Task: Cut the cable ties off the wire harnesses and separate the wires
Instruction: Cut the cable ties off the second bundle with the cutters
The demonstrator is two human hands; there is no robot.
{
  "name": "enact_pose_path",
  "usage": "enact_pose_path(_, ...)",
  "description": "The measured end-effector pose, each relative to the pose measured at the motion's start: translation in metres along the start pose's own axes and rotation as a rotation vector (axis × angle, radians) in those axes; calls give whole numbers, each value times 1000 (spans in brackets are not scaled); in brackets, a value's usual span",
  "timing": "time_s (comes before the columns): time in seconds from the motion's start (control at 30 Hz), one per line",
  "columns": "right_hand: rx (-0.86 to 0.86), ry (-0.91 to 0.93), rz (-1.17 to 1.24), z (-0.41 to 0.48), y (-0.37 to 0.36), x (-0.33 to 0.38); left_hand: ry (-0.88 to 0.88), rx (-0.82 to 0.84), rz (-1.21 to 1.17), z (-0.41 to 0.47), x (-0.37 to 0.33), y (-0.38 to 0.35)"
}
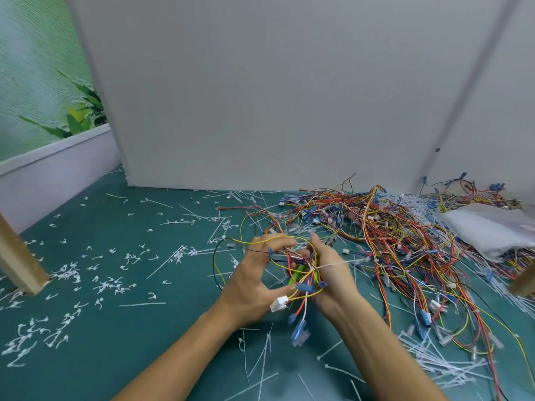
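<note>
Between the two hands, just above the middle of the green mat (173,328), hangs a small wire harness (301,264) of yellow, red, blue and black wires looped loosely together. The left hand (254,273) has its fingers curled over the loops from the left, thumb tucked underneath. The right hand (333,273) closes on the same bundle from the right, fingertips meeting those of the left. A white cable tie (335,264) sticks out sideways across the right hand's knuckles. A green-handled tool (296,274), probably a cutter though it is blurred, shows in the gap between the palms; which hand holds it I cannot tell. A white connector (279,303) dangles from the harness by the left thumb, and blue connectors (299,332) hang lower down.

Right of the hands lies a large tangled pile of wires (390,227), reaching back to the white panel (260,96) that stands behind the mat. A crumpled plastic bag (486,227) rests on the pile's far right side. Cut cable ties (115,285) are scattered over the mat, short curled bits to the left and long straight ones near the right forearm. A wooden post (17,261) stands at the left edge.
</note>
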State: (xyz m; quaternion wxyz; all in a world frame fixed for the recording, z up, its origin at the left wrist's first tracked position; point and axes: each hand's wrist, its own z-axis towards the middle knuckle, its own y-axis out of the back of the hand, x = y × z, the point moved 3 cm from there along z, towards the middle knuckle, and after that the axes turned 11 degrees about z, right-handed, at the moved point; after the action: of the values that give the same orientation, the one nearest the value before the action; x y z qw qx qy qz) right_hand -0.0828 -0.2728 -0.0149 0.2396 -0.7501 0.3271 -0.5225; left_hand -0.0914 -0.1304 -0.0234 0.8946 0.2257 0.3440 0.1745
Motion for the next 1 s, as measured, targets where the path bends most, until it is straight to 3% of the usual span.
enact_pose_path(0.37,212,-85,-171,-8,-8,4,-26,-20,-212,1,-4,0)
enact_pose_path(0.47,215,-63,-340,-6,-5,7,191,-78,-355,4,-1,1)
enact_pose_path(0.63,216,-38,-366,-4,-1,15,503,-366,-662,9,15,9)
enact_pose_path(0.83,267,90,-288,-4,0,27,629,-376,-893,15,16,14)
enact_pose_path(1.0,376,226,-250,-7,-3,26,679,-298,-813,11,15,9)
